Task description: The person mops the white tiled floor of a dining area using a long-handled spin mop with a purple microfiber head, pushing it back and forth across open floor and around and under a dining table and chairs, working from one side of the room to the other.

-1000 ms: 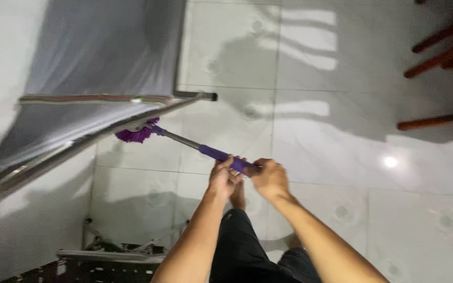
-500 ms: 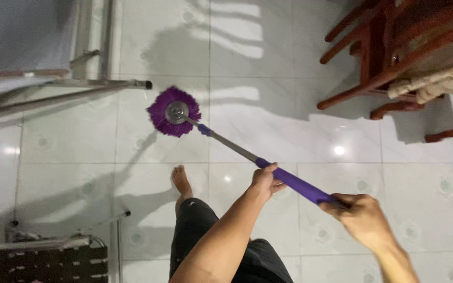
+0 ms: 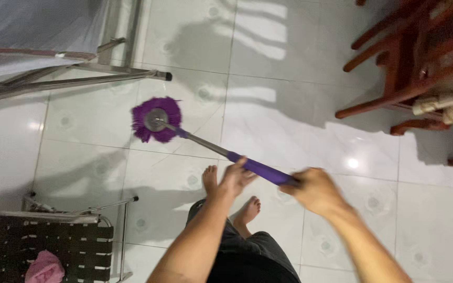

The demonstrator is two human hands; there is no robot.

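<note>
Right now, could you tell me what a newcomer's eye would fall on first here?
Most striking is the round purple mop head on the glossy white tiled floor, left of centre. Both hands grip its purple handle: left hand, right hand. Dark red wooden chairs fill the upper right.

Purple mop head (image 3: pixel 156 119) and purple handle grip (image 3: pixel 260 169) — glossy white floor tiles (image 3: pixel 279 120), reddish-brown wooden chairs (image 3: pixel 415 63), black woven-strap chair (image 3: pixel 53 246) with pink cloth (image 3: pixel 44 268).

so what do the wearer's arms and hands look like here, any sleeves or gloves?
Both forearms are bare with no sleeves in view. The left hand and right hand are bare too: no gloves, and no watch or rings visible, though the right hand is motion-blurred.
</note>
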